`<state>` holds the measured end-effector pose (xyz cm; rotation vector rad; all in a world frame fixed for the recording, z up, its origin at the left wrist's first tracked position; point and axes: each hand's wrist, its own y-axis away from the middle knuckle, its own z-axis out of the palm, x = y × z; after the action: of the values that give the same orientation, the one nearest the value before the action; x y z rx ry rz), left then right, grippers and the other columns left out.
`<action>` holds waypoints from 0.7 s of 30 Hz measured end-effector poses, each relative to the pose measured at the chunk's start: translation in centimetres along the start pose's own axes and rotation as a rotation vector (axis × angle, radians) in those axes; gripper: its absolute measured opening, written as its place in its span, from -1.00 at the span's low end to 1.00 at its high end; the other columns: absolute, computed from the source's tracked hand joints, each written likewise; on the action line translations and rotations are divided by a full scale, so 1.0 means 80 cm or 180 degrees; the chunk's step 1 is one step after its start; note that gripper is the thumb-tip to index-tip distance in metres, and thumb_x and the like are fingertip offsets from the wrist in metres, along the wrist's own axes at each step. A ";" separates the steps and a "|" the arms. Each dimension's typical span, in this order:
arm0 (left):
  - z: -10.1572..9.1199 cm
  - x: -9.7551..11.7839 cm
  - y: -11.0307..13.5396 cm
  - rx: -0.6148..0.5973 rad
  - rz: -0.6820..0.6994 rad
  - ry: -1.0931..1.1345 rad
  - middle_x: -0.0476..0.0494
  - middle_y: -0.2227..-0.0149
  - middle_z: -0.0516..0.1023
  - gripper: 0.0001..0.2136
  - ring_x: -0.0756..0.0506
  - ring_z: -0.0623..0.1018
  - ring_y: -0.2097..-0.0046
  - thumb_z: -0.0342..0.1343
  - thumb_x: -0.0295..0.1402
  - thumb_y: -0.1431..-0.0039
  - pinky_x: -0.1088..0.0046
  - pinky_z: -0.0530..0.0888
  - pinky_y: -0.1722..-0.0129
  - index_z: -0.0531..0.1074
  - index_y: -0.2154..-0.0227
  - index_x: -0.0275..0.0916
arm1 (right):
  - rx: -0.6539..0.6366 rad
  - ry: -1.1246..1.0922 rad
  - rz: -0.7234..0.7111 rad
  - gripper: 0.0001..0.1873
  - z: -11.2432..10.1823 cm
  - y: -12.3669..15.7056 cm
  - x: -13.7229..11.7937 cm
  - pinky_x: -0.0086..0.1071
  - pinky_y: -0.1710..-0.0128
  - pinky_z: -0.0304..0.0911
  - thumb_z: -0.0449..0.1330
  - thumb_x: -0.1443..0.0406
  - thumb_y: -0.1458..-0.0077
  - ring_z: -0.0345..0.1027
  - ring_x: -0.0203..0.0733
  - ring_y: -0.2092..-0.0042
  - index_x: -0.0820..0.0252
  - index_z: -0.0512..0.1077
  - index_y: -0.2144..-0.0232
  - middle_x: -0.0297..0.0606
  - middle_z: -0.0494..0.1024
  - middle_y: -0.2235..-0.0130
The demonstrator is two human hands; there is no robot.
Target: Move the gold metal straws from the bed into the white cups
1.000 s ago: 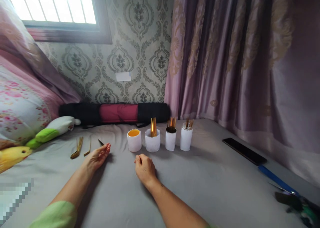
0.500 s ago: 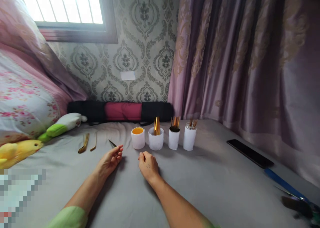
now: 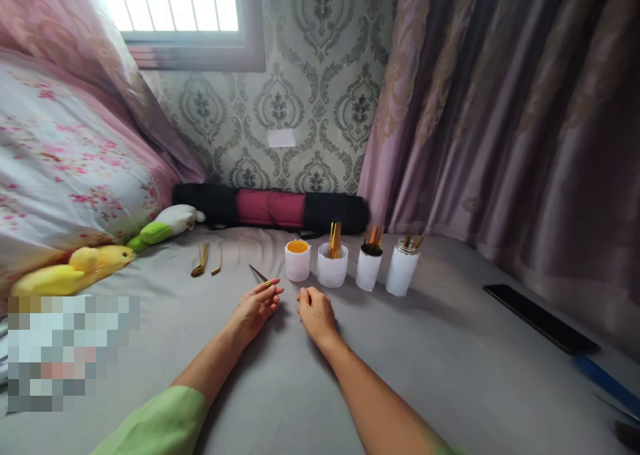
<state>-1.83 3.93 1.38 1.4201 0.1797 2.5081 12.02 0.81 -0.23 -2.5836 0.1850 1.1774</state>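
Observation:
My left hand [image 3: 257, 308] rests on the grey sheet, palm partly turned up, fingers loosely bent and apart. A thin, dark pointed tool [image 3: 259, 272] shows just behind its fingers. I cannot tell whether they touch it. A small gold band shows at the fingers. My right hand [image 3: 318, 314] is closed, knuckles up; anything inside is hidden. Beyond the hands stand a white-wrapped cup with an orange inside [image 3: 297, 266], a wide white cup [image 3: 333, 272] of gold strips, a slim white cup [image 3: 367, 272] of brownish strips and a white-wrapped jar [image 3: 402, 272] of brown sticks.
Bent gold strips [image 3: 201, 262] and a single bent strip [image 3: 217, 262] lie to the left. Stuffed toys [image 3: 75, 268] are farther left. A black phone [image 3: 540, 316] and a blue-handled item [image 3: 610, 379] lie right. A black-and-red roll [image 3: 270, 208] lies along the wall.
My view has turned slightly left, so everything sits farther right and mostly higher. Both hands keep nearly the same pose, and the cups stay in place.

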 end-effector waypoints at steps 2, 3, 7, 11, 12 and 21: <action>0.001 -0.002 0.006 -0.0094 -0.0004 -0.0008 -0.19 0.40 0.50 -0.76 0.09 0.44 0.52 0.07 -0.62 0.03 0.62 0.40 0.56 0.38 0.24 -0.35 | -0.0001 -0.0021 -0.0036 -0.60 0.001 -0.001 0.001 -0.52 0.51 0.06 -0.17 0.16 -0.14 0.30 -0.36 0.51 0.17 0.40 0.45 -0.28 0.51 0.45; 0.001 -0.003 0.009 -0.0139 -0.0011 -0.0010 -0.20 0.38 0.50 -0.75 0.08 0.45 0.51 0.07 -0.61 0.03 0.62 0.40 0.55 0.37 0.23 -0.35 | -0.0001 -0.0026 -0.0049 -0.60 0.001 -0.001 0.001 -0.52 0.51 0.07 -0.17 0.16 -0.13 0.30 -0.35 0.51 0.17 0.40 0.45 -0.28 0.51 0.45; 0.002 -0.007 0.018 -0.0233 0.0002 -0.0031 -0.21 0.37 0.51 -0.73 0.07 0.46 0.50 0.09 -0.58 0.03 0.60 0.40 0.54 0.38 0.20 -0.34 | 0.0000 -0.0034 -0.0098 -0.59 0.003 -0.004 0.003 -0.52 0.50 0.09 -0.17 0.15 -0.13 0.31 -0.34 0.50 0.17 0.41 0.43 -0.28 0.50 0.46; 0.001 -0.012 0.027 -0.0328 0.0057 -0.0115 -0.20 0.37 0.51 -0.71 0.06 0.46 0.49 0.11 -0.54 0.04 0.59 0.38 0.54 0.38 0.18 -0.32 | -0.0006 -0.0074 -0.0133 -0.59 0.004 -0.006 0.006 -0.51 0.50 0.10 -0.17 0.14 -0.12 0.31 -0.33 0.50 0.17 0.41 0.43 -0.27 0.50 0.46; 0.000 -0.013 0.029 -0.0357 0.0075 -0.0143 -0.20 0.37 0.50 -0.71 0.06 0.46 0.49 0.12 -0.54 0.04 0.59 0.38 0.54 0.38 0.17 -0.32 | -0.0005 -0.0094 -0.0137 -0.59 0.005 -0.007 0.006 -0.51 0.50 0.11 -0.17 0.14 -0.12 0.31 -0.33 0.50 0.18 0.41 0.44 -0.26 0.50 0.46; -0.001 -0.014 0.043 -0.0565 0.0205 -0.0311 -0.23 0.33 0.50 -0.67 0.05 0.46 0.48 0.15 -0.46 0.05 0.57 0.36 0.53 0.37 0.15 -0.32 | -0.0088 -0.0447 -0.0204 -0.59 0.007 -0.007 0.011 -0.50 0.52 0.13 -0.16 0.10 -0.10 0.28 -0.33 0.55 0.20 0.38 0.44 -0.31 0.44 0.57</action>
<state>-1.92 0.29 1.24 1.4926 -0.1060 2.4279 12.34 1.54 -1.13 -2.4980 0.0557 1.3406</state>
